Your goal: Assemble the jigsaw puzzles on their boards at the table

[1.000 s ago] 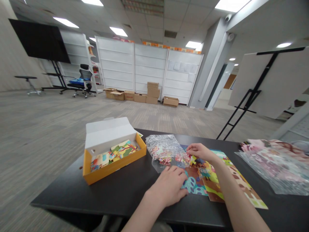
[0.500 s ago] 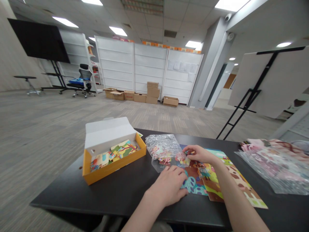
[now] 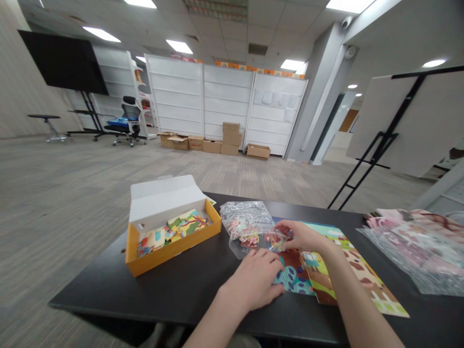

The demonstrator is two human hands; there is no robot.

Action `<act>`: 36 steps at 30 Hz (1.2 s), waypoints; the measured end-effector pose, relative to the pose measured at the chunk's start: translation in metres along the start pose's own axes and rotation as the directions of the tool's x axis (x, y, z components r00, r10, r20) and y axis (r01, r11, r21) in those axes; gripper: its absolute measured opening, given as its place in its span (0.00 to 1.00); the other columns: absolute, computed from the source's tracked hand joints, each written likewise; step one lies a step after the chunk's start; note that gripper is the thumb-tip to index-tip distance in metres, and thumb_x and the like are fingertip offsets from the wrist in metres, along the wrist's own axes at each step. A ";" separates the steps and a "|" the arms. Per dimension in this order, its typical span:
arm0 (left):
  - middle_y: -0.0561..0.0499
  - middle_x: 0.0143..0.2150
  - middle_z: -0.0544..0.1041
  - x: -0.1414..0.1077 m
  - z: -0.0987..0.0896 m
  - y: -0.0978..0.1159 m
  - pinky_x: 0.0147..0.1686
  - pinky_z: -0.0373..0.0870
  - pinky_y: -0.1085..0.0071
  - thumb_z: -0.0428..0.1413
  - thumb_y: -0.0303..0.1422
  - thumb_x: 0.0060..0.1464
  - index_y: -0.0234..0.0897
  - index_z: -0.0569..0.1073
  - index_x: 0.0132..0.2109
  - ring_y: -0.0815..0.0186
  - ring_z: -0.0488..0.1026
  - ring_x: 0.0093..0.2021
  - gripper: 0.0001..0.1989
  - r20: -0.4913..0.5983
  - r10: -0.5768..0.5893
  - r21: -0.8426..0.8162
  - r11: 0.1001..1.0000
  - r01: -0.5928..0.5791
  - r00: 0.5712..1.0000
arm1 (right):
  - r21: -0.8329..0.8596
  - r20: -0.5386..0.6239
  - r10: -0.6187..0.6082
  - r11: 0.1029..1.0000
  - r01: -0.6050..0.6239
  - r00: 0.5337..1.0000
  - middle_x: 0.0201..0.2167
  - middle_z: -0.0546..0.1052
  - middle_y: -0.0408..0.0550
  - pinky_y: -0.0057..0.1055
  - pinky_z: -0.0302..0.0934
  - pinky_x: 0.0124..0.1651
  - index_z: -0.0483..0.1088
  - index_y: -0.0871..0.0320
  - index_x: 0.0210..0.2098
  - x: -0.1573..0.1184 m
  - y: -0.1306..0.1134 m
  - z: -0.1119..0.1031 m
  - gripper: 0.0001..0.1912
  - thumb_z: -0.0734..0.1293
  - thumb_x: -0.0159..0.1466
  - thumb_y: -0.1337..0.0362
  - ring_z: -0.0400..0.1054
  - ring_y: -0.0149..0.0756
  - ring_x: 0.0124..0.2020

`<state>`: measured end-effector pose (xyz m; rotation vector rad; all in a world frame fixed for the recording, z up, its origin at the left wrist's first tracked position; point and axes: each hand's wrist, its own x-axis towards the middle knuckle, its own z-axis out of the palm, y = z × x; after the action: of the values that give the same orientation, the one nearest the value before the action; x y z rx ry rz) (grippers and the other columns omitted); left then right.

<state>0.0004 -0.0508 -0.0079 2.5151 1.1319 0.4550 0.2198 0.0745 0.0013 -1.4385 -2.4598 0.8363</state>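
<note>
My left hand (image 3: 258, 279) lies palm down with fingers stretched out, at the left edge of a dark picture board (image 3: 290, 280) with teal shapes. Curled at the right edge of a clear plastic bag (image 3: 250, 217), my right hand (image 3: 302, 238) seems to pinch its film; the fingertips are partly hidden. Colourful puzzle pieces (image 3: 249, 240) show inside the bag near its front. Under my right forearm are a small yellow-green picture board (image 3: 322, 285) and a larger farm picture board (image 3: 377, 290), overlapping the dark one.
An open yellow box (image 3: 174, 251) with colourful pieces stands on the left of the black table (image 3: 203, 290). Plastic-wrapped pink goods (image 3: 424, 246) lie at the right end. Beyond are cardboard boxes (image 3: 230, 140), white shelves (image 3: 226, 101) and a board on a black stand (image 3: 377, 150).
My right hand has shifted slightly at the bag's edge, and the film there now reaches closer to its thumb. My left hand stays in place. The whole view has moved a little.
</note>
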 end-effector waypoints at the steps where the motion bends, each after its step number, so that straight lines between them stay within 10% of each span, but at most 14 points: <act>1: 0.46 0.56 0.76 0.000 0.000 0.000 0.61 0.64 0.56 0.59 0.40 0.61 0.40 0.75 0.51 0.55 0.69 0.60 0.14 0.002 -0.001 0.002 1.000 0.001 1.000 | -0.004 -0.002 0.003 1.000 -0.003 1.000 0.38 0.78 0.48 0.33 0.65 0.42 0.71 0.57 0.47 0.000 0.000 0.001 0.27 0.77 0.48 0.59 0.72 0.42 0.40; 9: 0.45 0.57 0.76 0.000 0.000 0.000 0.60 0.65 0.53 0.58 0.40 0.61 0.39 0.75 0.50 0.53 0.70 0.60 0.14 -0.001 0.021 0.024 1.000 -0.021 1.000 | 0.212 -0.058 0.086 0.975 -0.072 0.995 0.29 0.72 0.39 0.25 0.57 0.26 0.65 0.55 0.41 0.000 0.008 -0.001 0.23 0.75 0.49 0.61 0.65 0.30 0.25; 15: 0.43 0.59 0.75 -0.001 0.002 0.000 0.62 0.64 0.52 0.55 0.38 0.64 0.37 0.74 0.52 0.52 0.69 0.61 0.13 -0.024 0.024 0.054 0.998 -0.023 0.999 | 0.288 -0.165 0.052 0.958 -0.002 0.985 0.35 0.78 0.47 0.33 0.68 0.37 0.71 0.57 0.40 0.002 0.028 -0.014 0.18 0.72 0.52 0.57 0.74 0.39 0.34; 22: 0.45 0.55 0.77 -0.002 0.002 0.000 0.60 0.65 0.56 0.55 0.32 0.62 0.39 0.74 0.50 0.54 0.71 0.58 0.11 -0.068 0.025 -0.065 0.997 -0.030 0.997 | 0.366 -0.517 0.232 0.930 -0.032 0.824 0.36 0.83 0.55 0.39 0.69 0.44 0.73 0.57 0.40 0.003 0.036 -0.028 0.21 0.73 0.54 0.50 0.78 0.48 0.39; 28: 0.45 0.48 0.80 0.006 -0.001 -0.003 0.48 0.71 0.62 0.52 0.36 0.64 0.39 0.68 0.58 0.58 0.77 0.45 0.17 -0.294 -0.317 -0.545 0.831 0.115 0.902 | 0.650 -0.163 -0.054 0.745 0.149 0.985 0.38 0.83 0.53 0.36 0.70 0.44 0.73 0.58 0.43 -0.011 -0.023 -0.015 0.24 0.77 0.54 0.50 0.78 0.42 0.39; 36: 0.53 0.35 0.75 0.013 0.003 -0.003 0.34 0.68 0.71 0.55 0.37 0.61 0.39 0.68 0.52 0.67 0.74 0.33 0.14 -0.210 -0.355 -0.874 0.486 -0.011 0.911 | 0.667 0.015 -0.142 0.739 0.096 0.990 0.34 0.82 0.48 0.32 0.68 0.42 0.77 0.59 0.39 -0.008 -0.038 -0.003 0.22 0.79 0.52 0.52 0.76 0.36 0.35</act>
<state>0.0079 -0.0394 -0.0096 1.4110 0.9049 1.1450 0.1967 0.0549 0.0255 -0.9776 -1.9209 1.5440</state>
